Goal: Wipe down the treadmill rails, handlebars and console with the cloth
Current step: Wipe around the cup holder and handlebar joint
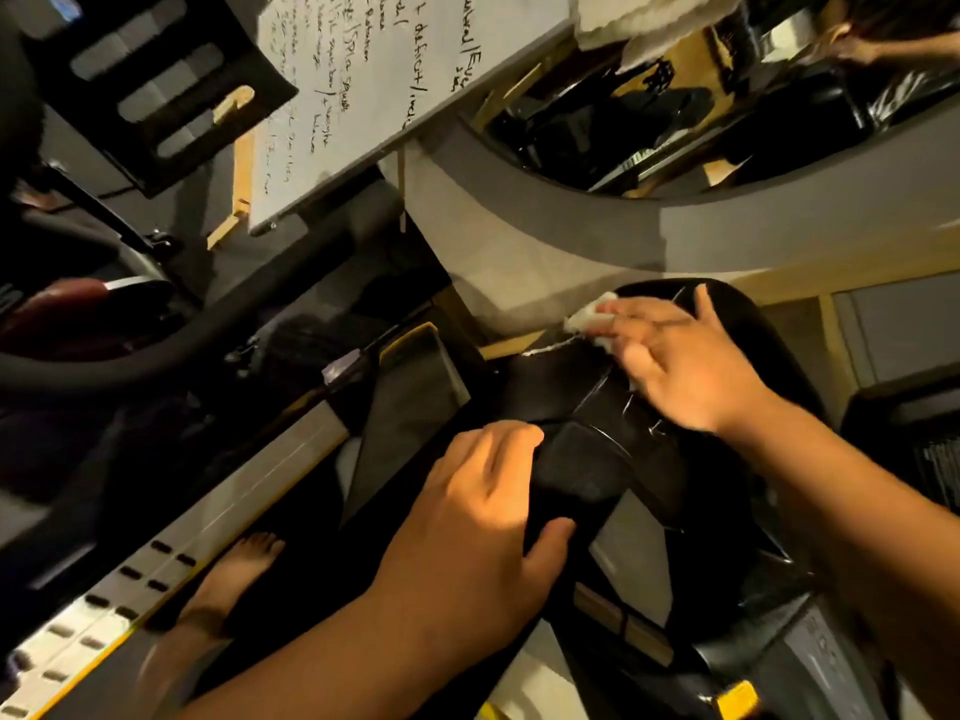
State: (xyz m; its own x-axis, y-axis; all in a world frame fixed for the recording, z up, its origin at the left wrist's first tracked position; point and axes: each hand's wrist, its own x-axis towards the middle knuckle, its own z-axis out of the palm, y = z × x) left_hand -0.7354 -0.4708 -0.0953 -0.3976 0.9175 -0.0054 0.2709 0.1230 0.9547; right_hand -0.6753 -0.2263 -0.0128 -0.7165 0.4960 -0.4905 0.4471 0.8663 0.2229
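My right hand (680, 361) lies flat with spread fingers on a small white cloth (584, 319), pressing it onto the glossy black treadmill console (561, 387). Only the cloth's far edge shows beyond my fingertips. My left hand (478, 517) grips a black padded handlebar post (576, 470) just below the console, fingers over the top and thumb underneath. A grey side rail (249, 491) with dark slots runs toward the lower left.
A whiteboard (353, 96) with handwriting leans on a wooden easel at the top. A curved grey frame (675, 220) arcs behind the console. A bare foot (234, 579) stands by the rail. Dark gym equipment (93, 324) fills the left side.
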